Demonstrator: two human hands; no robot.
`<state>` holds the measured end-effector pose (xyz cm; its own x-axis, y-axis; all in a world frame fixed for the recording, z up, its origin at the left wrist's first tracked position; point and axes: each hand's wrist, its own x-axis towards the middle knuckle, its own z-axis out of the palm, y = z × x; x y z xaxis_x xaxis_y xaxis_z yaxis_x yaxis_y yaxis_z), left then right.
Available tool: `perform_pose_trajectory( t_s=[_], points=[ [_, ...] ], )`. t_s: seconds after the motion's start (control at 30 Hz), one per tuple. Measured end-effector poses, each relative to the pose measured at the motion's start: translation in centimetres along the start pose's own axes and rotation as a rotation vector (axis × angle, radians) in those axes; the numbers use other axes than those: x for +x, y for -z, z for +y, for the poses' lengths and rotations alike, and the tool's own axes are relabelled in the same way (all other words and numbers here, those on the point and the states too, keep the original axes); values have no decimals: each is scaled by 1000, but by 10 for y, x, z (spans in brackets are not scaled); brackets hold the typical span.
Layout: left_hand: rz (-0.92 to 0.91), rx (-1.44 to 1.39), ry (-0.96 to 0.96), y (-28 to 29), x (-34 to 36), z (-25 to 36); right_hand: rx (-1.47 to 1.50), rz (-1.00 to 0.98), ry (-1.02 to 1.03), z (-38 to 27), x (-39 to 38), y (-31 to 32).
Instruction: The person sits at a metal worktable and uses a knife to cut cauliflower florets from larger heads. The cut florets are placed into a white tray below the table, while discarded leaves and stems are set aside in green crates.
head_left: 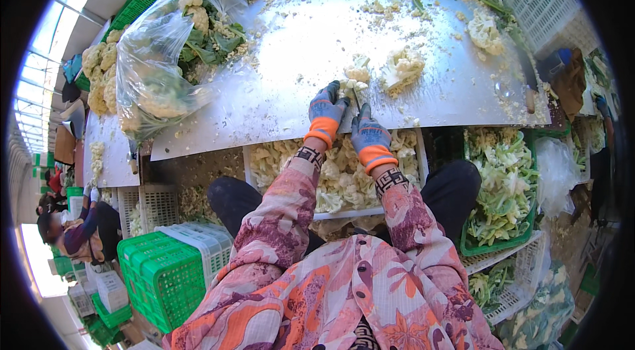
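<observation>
My left hand (327, 110), in a grey-blue glove with an orange cuff, grips a small cauliflower piece (348, 86) at the near edge of the metal table (278, 95). In the matching glove, my right hand (370, 133) is closed round a knife (356, 100), whose narrow blade points away from me against that piece. Its handle is hidden in my fist. Just beyond lie a small cauliflower floret (358, 69) and a larger cauliflower chunk (402, 71). Below my hands, a white crate (423, 158) full of cut florets sits between my knees.
A clear plastic bag (149, 65) of cauliflower heads and leaves stands at the left. Another cauliflower (485, 31) and a second knife (530, 85) lie at the right. A green crate (468, 244) holds trimmings. At far left, another person (83, 234) works with cauliflower.
</observation>
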<state>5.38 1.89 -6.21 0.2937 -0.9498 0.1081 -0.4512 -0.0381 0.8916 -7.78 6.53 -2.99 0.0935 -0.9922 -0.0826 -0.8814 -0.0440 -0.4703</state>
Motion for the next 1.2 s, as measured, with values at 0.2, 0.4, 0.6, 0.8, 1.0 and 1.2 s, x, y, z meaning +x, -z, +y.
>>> perform_pose_trajectory(
  t_s=[0.2,0.4,0.6,0.8,1.0,1.2],
  points=[
    [-47,134,191,26,5,16,40,-112,13,21,-29,6],
    [-185,262,-2,40,32,66,166,-128,-76,62,-99,12],
    [-271,684,-162,-10,42,67,249,-77,-85,63,-117,22],
    [-355,431,-381,18,0,32,324,-28,-92,76,-118,36],
    [-375,109,-357,46,-31,13,299,65,22,57,-101,35],
    [-371,-53,-294,42,-35,5,171,75,98,23,-75,20]
  ],
)
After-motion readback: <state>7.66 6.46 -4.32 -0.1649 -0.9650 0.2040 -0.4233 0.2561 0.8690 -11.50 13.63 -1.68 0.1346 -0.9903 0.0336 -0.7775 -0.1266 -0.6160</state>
